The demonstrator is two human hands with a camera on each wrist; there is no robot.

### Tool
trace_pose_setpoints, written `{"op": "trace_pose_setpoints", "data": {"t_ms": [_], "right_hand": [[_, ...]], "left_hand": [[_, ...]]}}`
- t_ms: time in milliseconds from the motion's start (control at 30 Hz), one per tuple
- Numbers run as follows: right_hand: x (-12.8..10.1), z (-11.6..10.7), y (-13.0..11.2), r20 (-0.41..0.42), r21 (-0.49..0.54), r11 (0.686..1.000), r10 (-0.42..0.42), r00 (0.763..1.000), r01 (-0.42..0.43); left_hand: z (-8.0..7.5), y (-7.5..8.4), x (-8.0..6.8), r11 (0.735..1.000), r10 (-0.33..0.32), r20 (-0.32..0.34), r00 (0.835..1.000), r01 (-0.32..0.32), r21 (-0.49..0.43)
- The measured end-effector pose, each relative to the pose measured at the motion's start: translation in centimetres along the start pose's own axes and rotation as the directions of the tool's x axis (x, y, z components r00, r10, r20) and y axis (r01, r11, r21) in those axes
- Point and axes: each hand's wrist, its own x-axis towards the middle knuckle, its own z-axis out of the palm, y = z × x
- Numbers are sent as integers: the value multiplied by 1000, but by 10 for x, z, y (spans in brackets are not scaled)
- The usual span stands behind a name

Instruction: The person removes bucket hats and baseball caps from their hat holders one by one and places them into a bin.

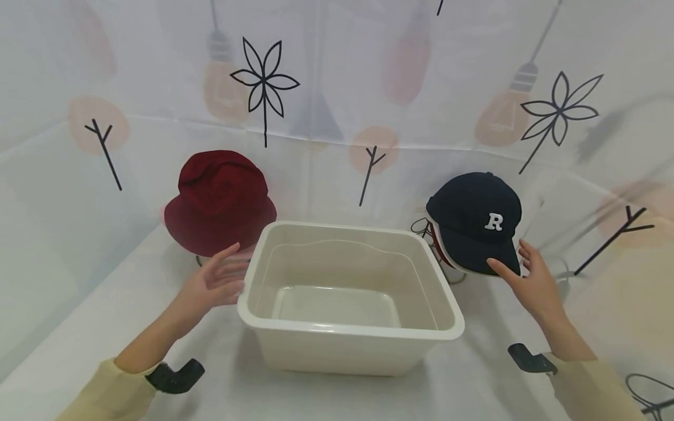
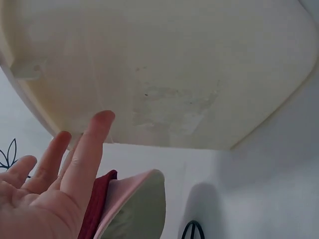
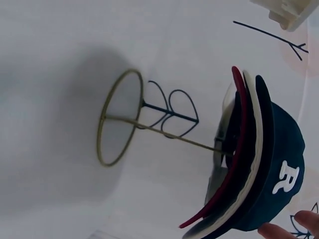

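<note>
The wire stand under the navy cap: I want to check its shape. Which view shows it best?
The right wrist view: the wire stand shows whole, with ring base, looped wires and stem running into the stacked caps under the navy cap. The head view shows only bits of wire beside the cap. The left wrist view does not show it.
</note>
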Motion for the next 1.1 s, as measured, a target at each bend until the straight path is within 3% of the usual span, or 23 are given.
{"op": "trace_pose_setpoints", "data": {"t_ms": [233, 467, 733, 1100], "right_hand": [[8, -6, -5, -9, 55, 998, 38, 999, -38], [24, -7, 5, -5, 68, 995, 67, 998, -66], [35, -15, -10, -24, 112, 991, 81, 996, -78], [59, -21, -1, -1, 226, 967, 124, 992, -120]], "left_hand": [[4, 2, 0, 999, -43, -10, 999, 43, -5], [7, 7, 0, 999, -34, 15, 999, 34, 5], [7, 9, -1, 999, -24, 39, 999, 23, 28], [6, 8, 0, 1000, -1, 55, 998, 2, -9]]}}
